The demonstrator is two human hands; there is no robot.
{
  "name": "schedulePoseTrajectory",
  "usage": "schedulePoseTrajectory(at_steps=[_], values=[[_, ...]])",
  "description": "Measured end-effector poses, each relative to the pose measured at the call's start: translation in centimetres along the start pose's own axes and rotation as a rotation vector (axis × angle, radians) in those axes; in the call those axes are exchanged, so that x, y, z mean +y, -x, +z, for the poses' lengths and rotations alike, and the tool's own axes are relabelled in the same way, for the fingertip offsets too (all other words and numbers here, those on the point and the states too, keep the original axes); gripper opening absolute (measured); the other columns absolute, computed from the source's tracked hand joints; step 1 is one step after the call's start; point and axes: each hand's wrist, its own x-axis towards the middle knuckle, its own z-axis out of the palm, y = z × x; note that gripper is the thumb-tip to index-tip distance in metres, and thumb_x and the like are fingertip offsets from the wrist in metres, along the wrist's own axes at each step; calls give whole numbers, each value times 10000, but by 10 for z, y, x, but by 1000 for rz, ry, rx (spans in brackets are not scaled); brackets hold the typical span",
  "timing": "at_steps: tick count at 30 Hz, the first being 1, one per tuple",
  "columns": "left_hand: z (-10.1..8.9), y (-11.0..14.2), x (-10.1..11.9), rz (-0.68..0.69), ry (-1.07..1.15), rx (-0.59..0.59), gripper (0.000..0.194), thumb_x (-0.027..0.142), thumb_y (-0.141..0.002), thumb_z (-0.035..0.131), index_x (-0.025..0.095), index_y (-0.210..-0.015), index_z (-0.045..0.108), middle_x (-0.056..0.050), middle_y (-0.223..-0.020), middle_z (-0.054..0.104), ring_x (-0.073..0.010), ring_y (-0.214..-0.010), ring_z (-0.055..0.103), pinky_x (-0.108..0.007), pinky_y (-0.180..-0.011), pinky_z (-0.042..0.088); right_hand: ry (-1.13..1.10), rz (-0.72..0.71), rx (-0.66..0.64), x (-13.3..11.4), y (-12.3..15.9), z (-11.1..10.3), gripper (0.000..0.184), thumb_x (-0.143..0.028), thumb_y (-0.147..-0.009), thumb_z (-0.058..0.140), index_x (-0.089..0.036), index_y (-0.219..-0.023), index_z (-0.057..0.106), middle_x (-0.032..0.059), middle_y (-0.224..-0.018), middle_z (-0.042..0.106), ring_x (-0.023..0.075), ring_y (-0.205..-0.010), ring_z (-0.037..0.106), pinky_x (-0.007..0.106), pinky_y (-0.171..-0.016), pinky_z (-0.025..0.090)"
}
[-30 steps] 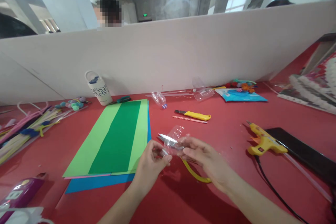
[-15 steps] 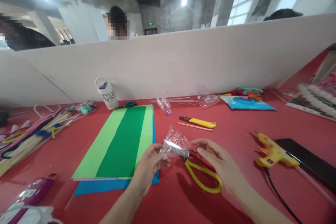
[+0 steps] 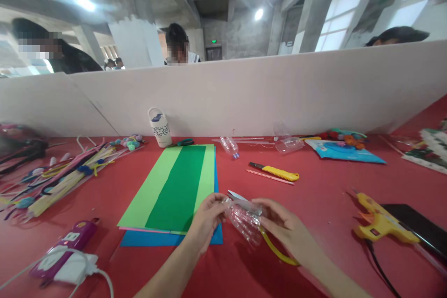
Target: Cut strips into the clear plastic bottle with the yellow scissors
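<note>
Plastic piece (image 3: 244, 224) held close to scissors (image 3: 273, 247)

The left hand (image 3: 209, 215) has its grip pinching the upper-left end; the right hand (image 3: 283, 224) meets the opposite side, its hold unclear. Creased plastic could slip, jolting a hand onto the bare blade (image 3: 236, 194). The pivot is hidden; whether scissors touch the counter (image 3: 326, 191) is uncertain.

Legible lettering: none was found. Green lit sign (image 3: 214, 41), far background: its marking was too small to read. White tumbler (image 3: 161, 131): the tiny print below its dark pattern was unreadable. Blue packet (image 3: 363, 154): its printing was likewise illegible.
</note>
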Motion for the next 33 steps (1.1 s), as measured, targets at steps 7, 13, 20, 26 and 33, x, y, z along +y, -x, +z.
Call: schedulePoseTrajectory(at_steps=[7,13,20,26,33], values=[[1,0,-5,-61,91,-66,292,380,-722,779,140,-848,670,-58,-829,713,-144,-784,653,-238,-765,502,385,-199,80,-5,1,7,57,-194,-767,462,-250,-776,452,-48,-635,490,162,-546,520,251,-516,417],[6,4,-4,-257,144,-270,376,474,-902,549,127,-999,654,-134,-1015,742,-221,-935,696,-332,-876,519,694,-469,76,-5,0,15,175,-79,-806,421,-238,-809,493,5,-740,546,173,-554,528,266,-522,323],[-1,7,5,-216,94,-214,332,188,-711,731,180,-1010,588,-83,-997,753,-229,-882,718,-316,-765,539,811,-536,-8,-9,-5,28,255,-1,-779,468,-242,-857,439,1,-758,570,195,-568,589,262,-502,380],[-2,7,8,-254,125,-254,315,419,-805,685,164,-968,597,-81,-920,740,-200,-832,708,-280,-709,525,856,-526,-128,-20,-5,28,204,-9,-830,510,-206,-888,508,28,-821,625,211,-675,642,290,-569,469],[-5,7,4,-241,20,-125,420,251,-625,818,176,-961,577,7,-740,675,-142,-652,656,-257,-619,508,771,-613,-330,-31,4,21,262,-82,-810,688,-186,-1036,608,74,-1042,665,262,-940,639,385,-842,530]])
